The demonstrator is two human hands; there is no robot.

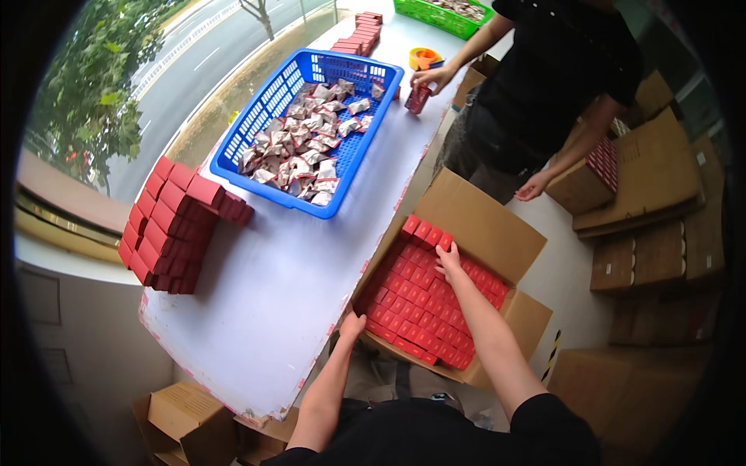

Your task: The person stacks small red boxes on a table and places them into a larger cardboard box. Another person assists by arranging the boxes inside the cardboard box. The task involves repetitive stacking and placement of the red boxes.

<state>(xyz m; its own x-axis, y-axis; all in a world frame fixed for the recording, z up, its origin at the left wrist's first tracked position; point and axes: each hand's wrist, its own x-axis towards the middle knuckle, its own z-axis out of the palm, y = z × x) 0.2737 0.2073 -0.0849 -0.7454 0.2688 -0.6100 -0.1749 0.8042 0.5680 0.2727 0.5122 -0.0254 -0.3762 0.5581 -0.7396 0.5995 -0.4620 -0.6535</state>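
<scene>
The right hand (449, 261) lies flat, fingers together, on the red boxes (423, 299) packed in rows inside the open cardboard carton (497, 233), toward its 12 o'clock end. The left hand (352, 324) grips the carton's 8 o'clock rim, fingers hidden. Pressing unevenly could probably tilt the topmost boxes and break a row.

1. One blue plastic basket (264, 116) of too many small foil sachets (303, 147) to count.
2. One green basket (435, 15).
3. One open cardboard carton (497, 225) packed with red boxes (420, 303).
4. Two stacks of red boxes (175, 225) on the tabletop (272, 311).
</scene>
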